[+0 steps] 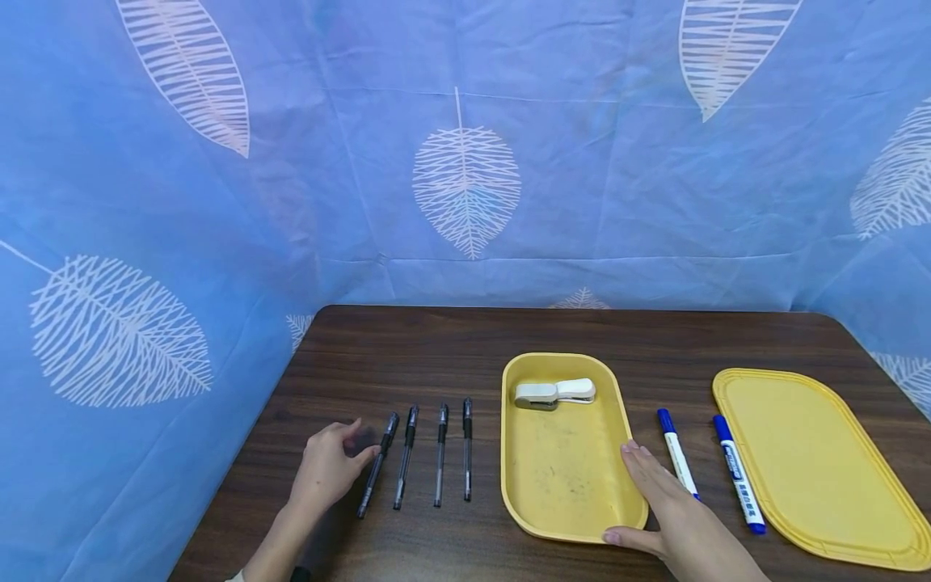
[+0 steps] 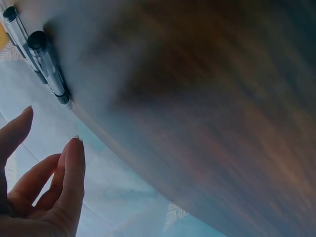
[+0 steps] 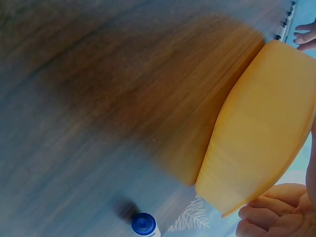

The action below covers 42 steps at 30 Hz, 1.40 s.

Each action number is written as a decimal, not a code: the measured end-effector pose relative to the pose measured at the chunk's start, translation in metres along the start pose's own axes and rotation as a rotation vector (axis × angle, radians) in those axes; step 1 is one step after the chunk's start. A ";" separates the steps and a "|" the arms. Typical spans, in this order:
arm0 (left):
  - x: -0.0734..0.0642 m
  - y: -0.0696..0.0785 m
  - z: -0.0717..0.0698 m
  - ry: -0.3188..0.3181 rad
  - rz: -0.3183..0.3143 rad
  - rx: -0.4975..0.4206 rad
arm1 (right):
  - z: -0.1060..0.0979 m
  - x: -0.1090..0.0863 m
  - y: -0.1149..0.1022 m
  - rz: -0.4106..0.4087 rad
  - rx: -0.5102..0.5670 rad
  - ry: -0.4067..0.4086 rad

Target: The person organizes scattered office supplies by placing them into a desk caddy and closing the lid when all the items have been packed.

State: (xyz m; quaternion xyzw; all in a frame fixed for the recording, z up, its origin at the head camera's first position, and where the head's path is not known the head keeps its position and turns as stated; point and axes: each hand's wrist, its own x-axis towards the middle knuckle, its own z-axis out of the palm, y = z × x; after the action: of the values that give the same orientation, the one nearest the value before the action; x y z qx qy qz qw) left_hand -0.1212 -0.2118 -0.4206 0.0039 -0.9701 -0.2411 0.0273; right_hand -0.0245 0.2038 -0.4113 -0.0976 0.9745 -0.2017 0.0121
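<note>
Several black gel pens (image 1: 440, 457) with clear barrels lie side by side on the left half of the table. My left hand (image 1: 329, 469) is beside the leftmost pen (image 1: 373, 477), thumb and fingers spread apart; in the left wrist view a gap shows between them, with a capped pen (image 2: 48, 64) beyond. A yellow tray (image 1: 567, 485) stands right of the pens and holds a white stapler (image 1: 555, 394) near its far end. My right hand (image 1: 672, 509) rests against the tray's near right corner, fingers along the right rim and thumb at the near rim.
Two blue-capped white markers (image 1: 678, 453) (image 1: 740, 477) lie right of the tray, one close to my right hand. A yellow lid (image 1: 829, 469) lies flat at the table's right side. Blue leaf-patterned cloth (image 1: 553, 186) hangs behind the dark wooden table (image 1: 407, 347).
</note>
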 end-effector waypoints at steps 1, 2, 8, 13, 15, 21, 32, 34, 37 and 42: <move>0.000 0.000 0.001 -0.002 -0.002 -0.001 | 0.000 0.000 0.000 -0.003 0.002 0.003; 0.000 0.000 0.001 -0.002 -0.001 0.001 | 0.000 0.000 0.000 -0.003 0.003 0.004; 0.000 0.001 0.006 -0.020 0.014 0.006 | 0.002 0.001 0.002 -0.009 0.003 0.015; -0.001 0.002 0.010 -0.050 0.011 -0.015 | 0.002 0.001 0.002 -0.010 0.008 0.017; -0.001 0.002 0.011 -0.061 0.006 -0.028 | 0.002 0.001 0.003 -0.008 0.011 0.010; -0.001 0.000 0.015 -0.084 -0.019 -0.048 | 0.003 0.002 0.003 -0.001 0.010 0.004; -0.002 0.000 0.018 -0.095 -0.048 -0.083 | 0.004 0.002 0.004 0.001 0.012 0.011; -0.002 0.000 0.018 -0.094 -0.043 -0.079 | 0.004 0.002 0.004 -0.004 0.011 0.019; -0.002 0.000 0.019 -0.101 -0.049 -0.070 | 0.005 0.002 0.004 -0.009 0.008 0.025; -0.002 0.002 0.020 -0.104 -0.065 -0.066 | 0.005 0.002 0.005 -0.005 0.006 0.019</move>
State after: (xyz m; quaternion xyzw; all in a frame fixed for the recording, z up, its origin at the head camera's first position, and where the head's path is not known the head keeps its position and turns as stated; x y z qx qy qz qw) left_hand -0.1200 -0.2012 -0.4375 0.0222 -0.9611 -0.2735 -0.0311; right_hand -0.0272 0.2058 -0.4173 -0.0984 0.9737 -0.2056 0.0026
